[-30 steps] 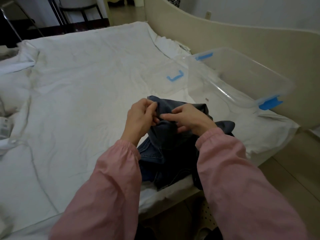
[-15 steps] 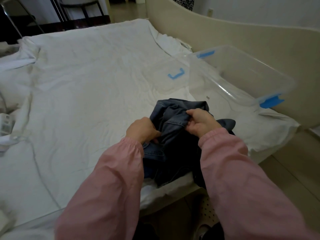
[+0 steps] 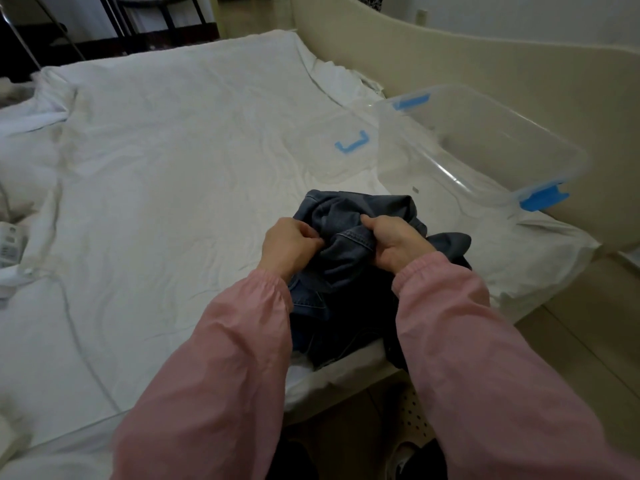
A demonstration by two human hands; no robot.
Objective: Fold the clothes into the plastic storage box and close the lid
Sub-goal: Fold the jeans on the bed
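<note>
Head view: left hand (image 3: 289, 244) and right hand (image 3: 394, 240) both grip a crumpled dark-blue denim garment (image 3: 349, 271) with curled fingers. Stitched seams are visible. It lies bunched on the white sheet (image 3: 173, 188) near the open clear storage box (image 3: 485, 147).

denim garment (image 3: 346, 268): thick blue-grey woven cloth, matt, stitched seams, coarse-looking in my left grip (image 3: 289, 245) and right grip (image 3: 394, 242) | bed sheet (image 3: 173, 185): white cloth, matt, creased | storage box (image 3: 433, 161): clear plastic, glossy, smooth | blue latch (image 3: 543, 200): opaque plastic | lid (image 3: 346, 161): clear plastic | my sleeves (image 3: 225, 358): pink cloth, matt | bed frame (image 3: 450, 64): cream, smooth, faint sheen
</note>
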